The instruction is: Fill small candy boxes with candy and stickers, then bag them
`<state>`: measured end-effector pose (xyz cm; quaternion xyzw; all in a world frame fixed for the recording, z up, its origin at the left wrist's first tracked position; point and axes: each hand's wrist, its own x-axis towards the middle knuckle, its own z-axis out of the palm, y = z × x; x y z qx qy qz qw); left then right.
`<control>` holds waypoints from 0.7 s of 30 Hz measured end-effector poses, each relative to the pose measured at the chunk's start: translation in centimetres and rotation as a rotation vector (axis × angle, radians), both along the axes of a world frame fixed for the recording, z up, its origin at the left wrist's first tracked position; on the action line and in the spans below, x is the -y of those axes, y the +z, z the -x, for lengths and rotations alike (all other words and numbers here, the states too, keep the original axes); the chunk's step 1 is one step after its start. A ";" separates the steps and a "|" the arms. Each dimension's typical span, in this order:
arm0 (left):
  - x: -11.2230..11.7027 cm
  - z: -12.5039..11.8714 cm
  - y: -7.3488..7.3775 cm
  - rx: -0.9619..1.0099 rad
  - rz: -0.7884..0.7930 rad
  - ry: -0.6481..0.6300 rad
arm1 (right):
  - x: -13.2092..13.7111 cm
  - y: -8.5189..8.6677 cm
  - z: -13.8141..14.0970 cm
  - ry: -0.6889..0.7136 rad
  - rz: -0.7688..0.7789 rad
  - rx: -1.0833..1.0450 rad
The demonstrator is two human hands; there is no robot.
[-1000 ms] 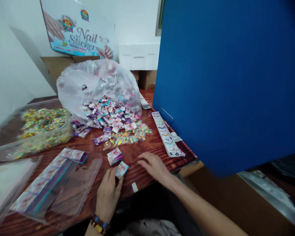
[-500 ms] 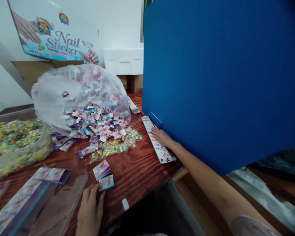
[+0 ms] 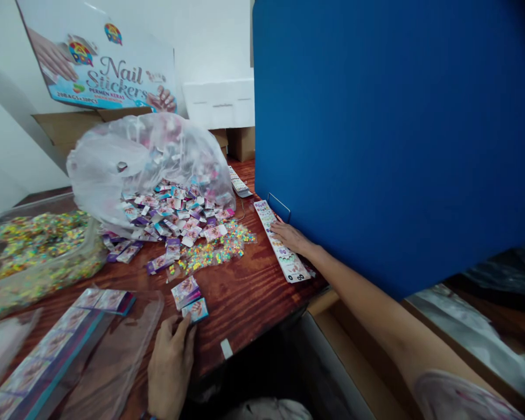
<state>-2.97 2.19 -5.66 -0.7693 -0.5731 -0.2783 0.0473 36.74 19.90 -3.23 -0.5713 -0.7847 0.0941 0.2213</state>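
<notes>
1. A red-brown wooden counter (image 3: 240, 280) stands beside a tall blue panel (image 3: 376, 146), under a "Nail Stickers" board (image 3: 100, 64).
2. A clear plastic bag (image 3: 126, 151) spills purple-and-pink sticker packets (image 3: 170, 216); a clear tub (image 3: 39, 251) holds multicoloured pieces.
3. The open right hand (image 3: 291, 238) lies on a sticker strip (image 3: 282, 242). The curled left hand (image 3: 170, 367) reaches a small packet (image 3: 195, 310) near the counter's edge; any grip cannot be told.

Left hand (image 3: 170, 367) at a small nail-sticker pack (image 3: 195, 310), fingertips (image 3: 187, 324) at its lower edge, just below a short pack stack (image 3: 186, 292). Right hand (image 3: 291, 238) flat on a long sticker strip (image 3: 290, 265), beside a blue panel (image 3: 376, 128). Wooden tabletop (image 3: 249, 309) carries a clear plastic bag (image 3: 149, 146) spilling packs.
</notes>
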 end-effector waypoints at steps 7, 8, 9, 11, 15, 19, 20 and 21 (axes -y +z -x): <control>0.3 -0.8 1.5 -0.022 0.019 0.071 | 1.5 0.9 0.6 -0.046 -0.044 -0.125; 0.4 -0.7 1.7 0.009 0.016 0.064 | 1.8 1.3 0.7 -0.051 -0.051 -0.144; 0.6 -0.6 1.9 0.049 0.012 0.049 | 2.1 1.9 0.7 -0.055 -0.058 -0.164; 0.9 -0.5 2.3 0.151 0.013 0.000 | 2.9 3.3 0.7 -0.068 -0.074 -0.203; 1.5 -1.8 4.4 0.358 0.128 -0.140 | 5.0 7.4 1.1 -0.077 -0.058 -0.318; 0.7 -5.2 8.2 0.563 0.249 -0.188 | 6.8 11.7 3.5 0.078 0.159 -0.614; 0.3 -6.1 9.0 0.615 0.279 -0.188 | 7.1 12.4 4.4 0.126 0.214 -0.647; -0.2 -7.0 9.7 0.673 0.314 -0.185 | 7.2 12.9 5.4 0.170 0.258 -0.663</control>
